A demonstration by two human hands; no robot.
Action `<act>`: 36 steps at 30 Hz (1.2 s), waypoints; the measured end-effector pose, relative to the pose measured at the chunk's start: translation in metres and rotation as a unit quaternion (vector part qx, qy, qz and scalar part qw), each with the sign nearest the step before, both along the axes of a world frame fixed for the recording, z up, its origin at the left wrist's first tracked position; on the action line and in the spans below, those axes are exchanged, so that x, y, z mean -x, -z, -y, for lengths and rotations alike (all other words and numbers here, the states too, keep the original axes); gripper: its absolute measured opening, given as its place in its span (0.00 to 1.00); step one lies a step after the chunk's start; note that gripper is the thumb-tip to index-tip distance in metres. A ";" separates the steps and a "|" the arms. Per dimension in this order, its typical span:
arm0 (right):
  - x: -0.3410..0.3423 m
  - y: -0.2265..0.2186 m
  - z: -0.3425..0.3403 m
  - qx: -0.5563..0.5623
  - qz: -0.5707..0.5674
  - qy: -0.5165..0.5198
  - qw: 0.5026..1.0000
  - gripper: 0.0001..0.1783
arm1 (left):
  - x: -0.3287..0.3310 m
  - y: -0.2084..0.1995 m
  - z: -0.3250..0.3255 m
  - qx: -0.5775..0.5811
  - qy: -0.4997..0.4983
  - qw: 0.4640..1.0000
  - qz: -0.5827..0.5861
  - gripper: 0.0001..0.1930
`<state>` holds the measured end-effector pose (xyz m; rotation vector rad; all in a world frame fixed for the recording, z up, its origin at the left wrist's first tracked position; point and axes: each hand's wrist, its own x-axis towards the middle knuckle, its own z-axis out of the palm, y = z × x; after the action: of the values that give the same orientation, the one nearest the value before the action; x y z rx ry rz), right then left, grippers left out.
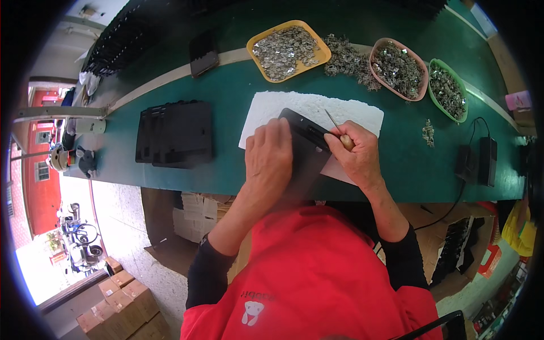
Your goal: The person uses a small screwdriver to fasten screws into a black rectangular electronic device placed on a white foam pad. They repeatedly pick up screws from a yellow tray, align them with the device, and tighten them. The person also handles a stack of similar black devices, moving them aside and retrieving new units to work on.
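A flat black plastic panel [307, 161] lies tilted over a white pad [265, 107] at the middle of the bench. My left hand [268, 156] is closed over the panel's left side, its fingers bent across the top. In my right hand [361, 156] is an awl with a light, rounded handle [347, 142]; its thin metal shaft points up and left, above the pad. The right thumb rests at the panel's far right edge, beside a slotted strip. Part of the panel is hidden beneath the left hand.
Small metal clips fill a yellow tray [324, 55], a pink basket [423, 85] and a green basket [463, 113]; a loose pile [348, 59] lies between. Stacked black panels [173, 133] stand left, a phone [203, 54] behind them. A black adapter [488, 161] with cable sits right.
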<state>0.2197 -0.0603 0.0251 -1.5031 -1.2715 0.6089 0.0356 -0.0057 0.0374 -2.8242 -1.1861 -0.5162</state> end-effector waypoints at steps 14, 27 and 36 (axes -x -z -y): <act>0.010 -0.041 0.005 0.023 0.300 -0.035 0.953 0.12 | 0.013 0.014 -0.009 0.059 -0.025 0.973 0.220 0.20; 0.041 -0.035 -0.008 0.082 0.452 -0.060 0.886 0.18 | 0.006 0.016 -0.014 0.131 -0.067 0.957 0.251 0.16; 0.042 -0.038 -0.014 0.081 0.499 -0.088 0.858 0.20 | 0.001 0.016 -0.013 0.133 -0.100 0.955 0.247 0.16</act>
<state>0.1782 -0.0461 0.0629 -1.9398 -2.1983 -0.0198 0.0349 0.0074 0.0212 -2.8218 -1.7183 -1.1791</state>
